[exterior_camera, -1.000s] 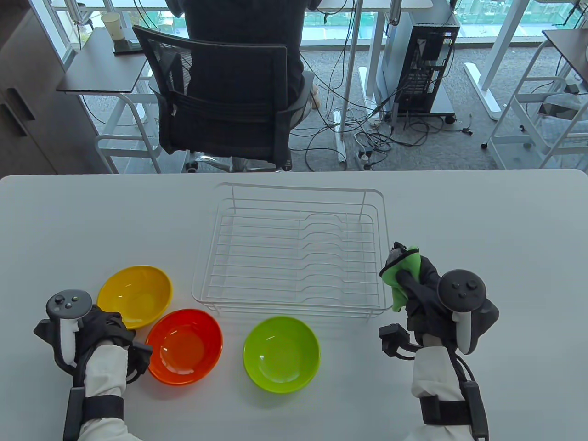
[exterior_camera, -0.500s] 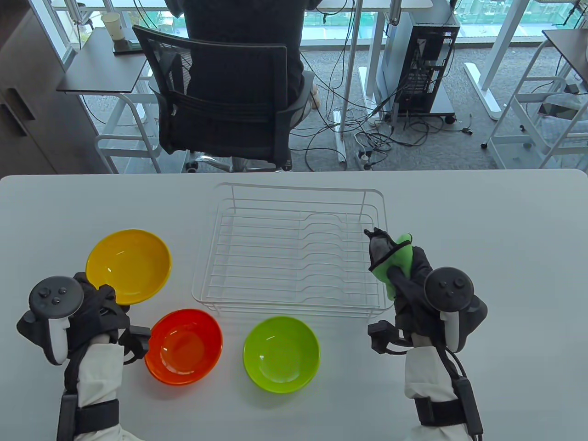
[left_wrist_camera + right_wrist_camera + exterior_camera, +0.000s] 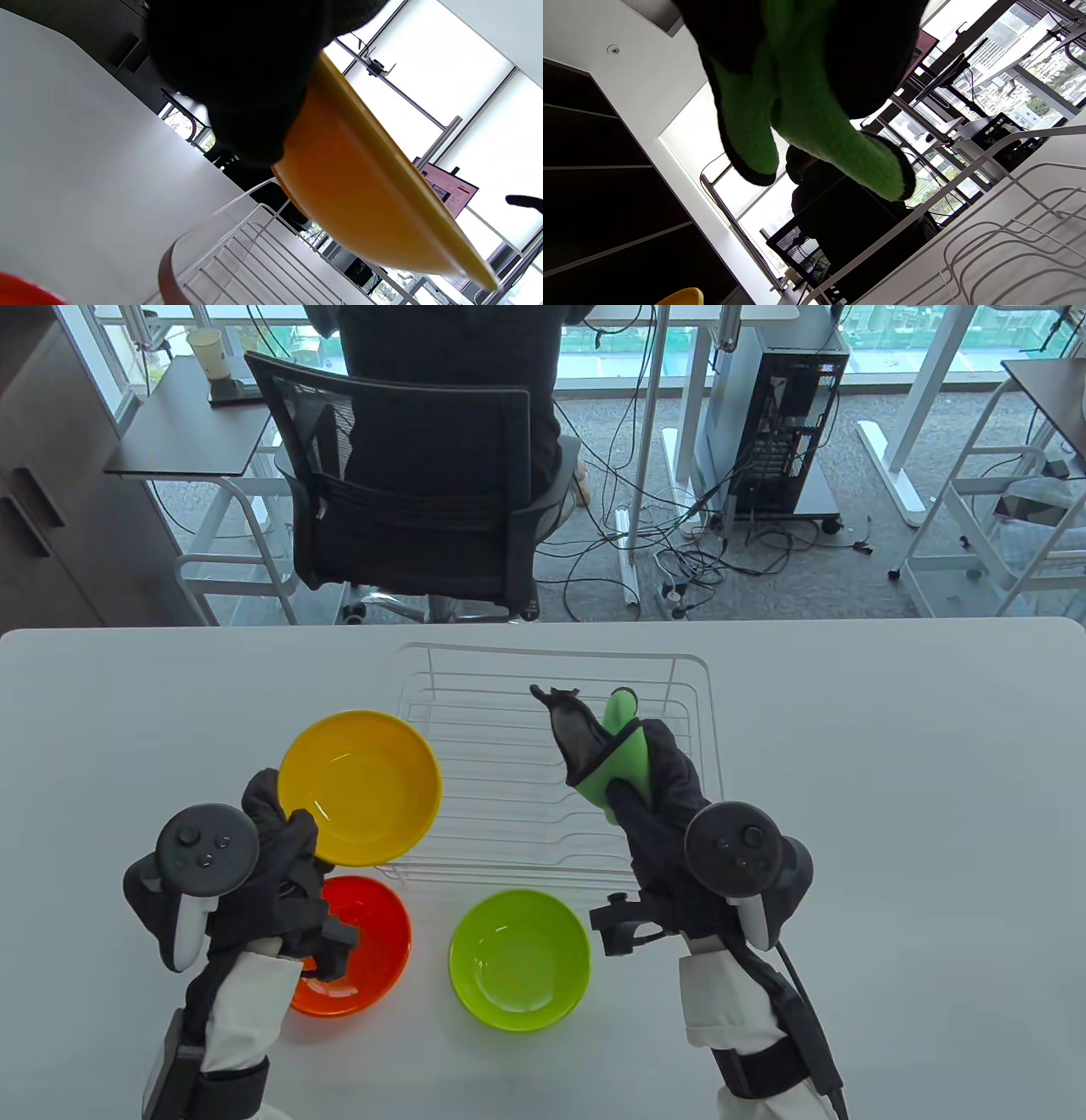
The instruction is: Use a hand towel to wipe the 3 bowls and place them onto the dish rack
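Observation:
My left hand point(image 3: 284, 831) grips the near rim of the yellow bowl point(image 3: 360, 787) and holds it in the air, over the left edge of the white wire dish rack point(image 3: 543, 678). From below, the left wrist view shows the yellow bowl point(image 3: 373, 199) above the dish rack point(image 3: 254, 250). My right hand point(image 3: 653, 780) holds a bunched green and grey hand towel point(image 3: 604, 751) above the rack's middle. The towel point(image 3: 814, 110) hangs from the fingers in the right wrist view. The orange bowl point(image 3: 373, 925) and the green bowl point(image 3: 519, 959) stand on the table in front of the rack.
Behind the white table point(image 3: 891, 746) a person sits in a black mesh office chair point(image 3: 416, 483). Desks, cables and a computer tower point(image 3: 776, 407) stand on the floor beyond.
My left hand has lifted the yellow bowl off the table and carried it right, toward the rack. My right hand with the towel has moved left and forward, over the rack.

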A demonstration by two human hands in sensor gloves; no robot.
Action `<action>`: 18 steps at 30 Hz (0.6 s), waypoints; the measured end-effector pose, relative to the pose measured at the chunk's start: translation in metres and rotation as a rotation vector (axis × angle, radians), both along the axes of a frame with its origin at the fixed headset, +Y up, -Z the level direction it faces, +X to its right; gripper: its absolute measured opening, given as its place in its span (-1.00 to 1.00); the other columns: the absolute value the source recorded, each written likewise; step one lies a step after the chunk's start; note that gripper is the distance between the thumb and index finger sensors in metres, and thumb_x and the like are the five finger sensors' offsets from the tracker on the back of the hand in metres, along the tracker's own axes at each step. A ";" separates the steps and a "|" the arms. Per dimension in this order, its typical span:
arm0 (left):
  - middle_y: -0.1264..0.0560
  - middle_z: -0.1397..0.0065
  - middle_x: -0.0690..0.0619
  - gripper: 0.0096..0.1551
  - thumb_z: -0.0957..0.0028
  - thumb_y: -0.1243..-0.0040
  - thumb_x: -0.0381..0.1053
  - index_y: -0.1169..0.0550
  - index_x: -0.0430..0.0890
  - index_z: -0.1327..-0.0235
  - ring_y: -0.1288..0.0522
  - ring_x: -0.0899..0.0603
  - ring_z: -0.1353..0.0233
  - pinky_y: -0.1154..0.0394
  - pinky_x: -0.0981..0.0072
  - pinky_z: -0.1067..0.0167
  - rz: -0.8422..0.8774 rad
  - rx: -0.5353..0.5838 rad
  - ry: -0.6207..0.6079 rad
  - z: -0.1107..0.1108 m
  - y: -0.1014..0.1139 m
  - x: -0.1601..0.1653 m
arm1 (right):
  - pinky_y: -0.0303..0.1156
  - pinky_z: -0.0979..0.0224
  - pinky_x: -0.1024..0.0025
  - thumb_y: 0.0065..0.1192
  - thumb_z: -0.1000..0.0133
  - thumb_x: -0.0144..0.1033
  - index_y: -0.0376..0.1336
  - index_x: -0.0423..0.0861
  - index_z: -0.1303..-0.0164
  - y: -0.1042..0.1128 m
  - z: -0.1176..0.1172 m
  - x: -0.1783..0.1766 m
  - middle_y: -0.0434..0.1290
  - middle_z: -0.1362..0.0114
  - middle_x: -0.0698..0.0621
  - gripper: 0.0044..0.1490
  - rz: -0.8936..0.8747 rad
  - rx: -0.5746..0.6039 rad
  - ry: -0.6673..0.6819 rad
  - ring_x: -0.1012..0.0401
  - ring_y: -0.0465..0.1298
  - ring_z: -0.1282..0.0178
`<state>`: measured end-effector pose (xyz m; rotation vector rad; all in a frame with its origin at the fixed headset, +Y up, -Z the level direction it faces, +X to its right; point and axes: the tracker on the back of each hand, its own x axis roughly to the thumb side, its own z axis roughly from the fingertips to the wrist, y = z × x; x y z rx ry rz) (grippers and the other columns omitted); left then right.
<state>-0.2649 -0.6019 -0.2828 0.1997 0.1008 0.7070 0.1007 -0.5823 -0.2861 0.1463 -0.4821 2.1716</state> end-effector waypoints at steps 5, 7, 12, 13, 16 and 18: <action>-0.53 -0.20 -0.59 -0.30 -0.17 -0.15 -0.30 -0.21 -0.59 -0.45 -0.80 -0.15 0.33 -0.75 0.49 0.47 -0.040 -0.010 -0.067 -0.004 -0.001 0.035 | 0.66 -0.13 0.38 0.41 0.02 -0.29 0.16 -0.10 -0.50 0.003 0.006 -0.024 0.33 -0.44 -0.25 -0.15 -0.045 0.036 0.091 0.02 0.63 -0.19; -0.53 -0.20 -0.58 -0.30 -0.17 -0.16 -0.29 -0.21 -0.59 -0.45 -0.80 -0.14 0.33 -0.76 0.50 0.47 -0.037 -0.003 -0.091 -0.005 -0.002 0.046 | 0.65 -0.16 0.36 0.41 0.02 -0.32 0.18 -0.05 -0.48 0.000 0.009 -0.033 0.32 -0.46 -0.24 -0.18 -0.052 0.038 0.137 0.01 0.61 -0.22; -0.54 -0.19 -0.57 -0.29 -0.16 -0.18 -0.28 -0.23 -0.57 -0.44 -0.81 -0.13 0.34 -0.77 0.51 0.48 -0.042 0.034 -0.127 -0.003 -0.010 0.067 | 0.64 -0.22 0.32 0.42 0.04 -0.35 0.24 0.06 -0.41 -0.016 0.015 -0.058 0.31 -0.48 -0.19 -0.25 0.133 0.099 0.183 -0.01 0.59 -0.27; -0.54 -0.19 -0.57 -0.29 -0.16 -0.18 -0.28 -0.23 -0.57 -0.44 -0.81 -0.13 0.34 -0.77 0.51 0.48 -0.046 0.040 -0.148 -0.001 -0.011 0.071 | 0.64 -0.23 0.32 0.43 0.05 -0.35 0.26 0.07 -0.39 -0.020 0.016 -0.064 0.32 -0.48 -0.18 -0.26 0.224 0.123 0.173 0.00 0.59 -0.27; -0.55 -0.18 -0.57 -0.30 -0.15 -0.18 -0.27 -0.24 -0.57 -0.44 -0.81 -0.13 0.35 -0.77 0.51 0.49 -0.046 0.056 -0.207 0.002 -0.016 0.077 | 0.64 -0.23 0.31 0.43 0.05 -0.34 0.28 0.09 -0.37 -0.032 0.018 -0.081 0.32 -0.49 -0.17 -0.28 0.432 0.158 0.194 0.00 0.60 -0.28; -0.55 -0.18 -0.56 -0.30 -0.15 -0.19 -0.27 -0.25 -0.57 -0.43 -0.81 -0.13 0.36 -0.76 0.51 0.49 -0.057 0.080 -0.221 0.004 -0.018 0.080 | 0.64 -0.22 0.31 0.43 0.06 -0.34 0.29 0.09 -0.37 -0.040 0.019 -0.092 0.33 -0.49 -0.17 -0.28 0.533 0.141 0.224 0.00 0.60 -0.28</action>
